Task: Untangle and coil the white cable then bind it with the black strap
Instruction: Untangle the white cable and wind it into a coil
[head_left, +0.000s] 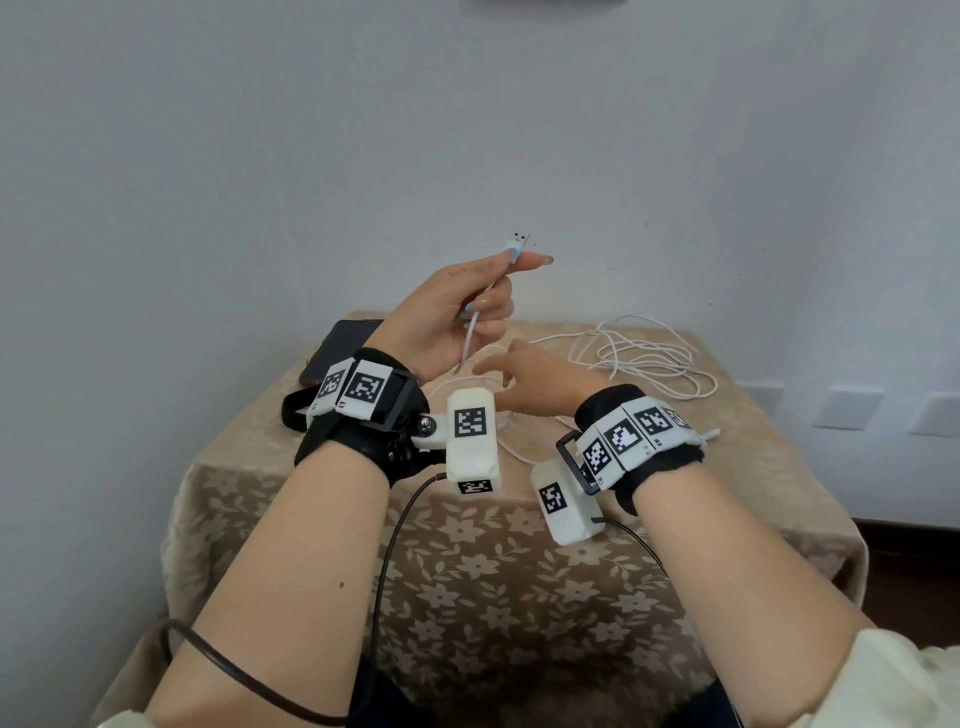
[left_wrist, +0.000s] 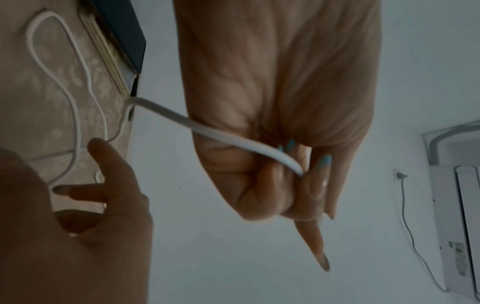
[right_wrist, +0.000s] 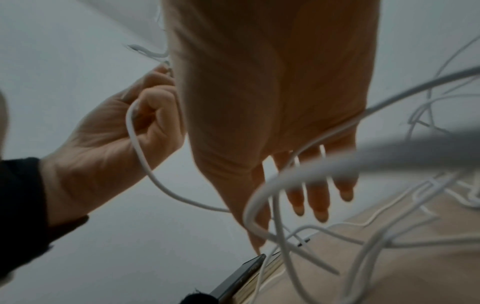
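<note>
My left hand (head_left: 467, 299) is raised above the table and grips the white cable (head_left: 649, 358) near its end. The USB plug (head_left: 519, 240) sticks up past the fingertips. In the left wrist view the fingers (left_wrist: 280, 181) curl round the cable (left_wrist: 207, 131). The rest of the cable lies in a loose tangle at the table's back right. My right hand (head_left: 524, 371) hovers just below the left one, fingers straight (right_wrist: 319, 195), with strands (right_wrist: 272, 195) hanging in front of them. I cannot pick out the black strap with certainty.
A dark flat phone-like device (head_left: 337, 348) lies at the table's back left corner. The small table (head_left: 467, 571) has a beige flowered cloth and stands against a white wall. A white appliance (left_wrist: 454, 226) hangs on the wall.
</note>
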